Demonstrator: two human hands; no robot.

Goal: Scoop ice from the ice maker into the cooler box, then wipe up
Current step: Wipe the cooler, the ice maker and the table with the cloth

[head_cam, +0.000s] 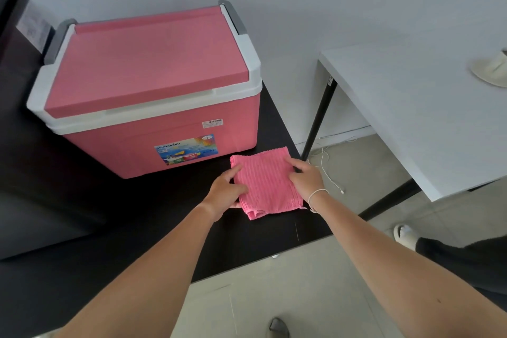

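Both arms reach forward over the black desk [137, 228]. The left hand [226, 191] and right hand [306, 177] pinch opposite edges of the folded pink cloth [267, 184], lying near the closed cooler box [153, 85].

Pink hard-plastic cooler box with white rim [153, 101] is sitting lid-closed on the black flat-topped bench [82, 228], toward its rear. Folded pink ribbed cloth [267, 181] is lying on the bench just in front of the box's right corner. White rectangular table [411, 107] is standing apart to the right.
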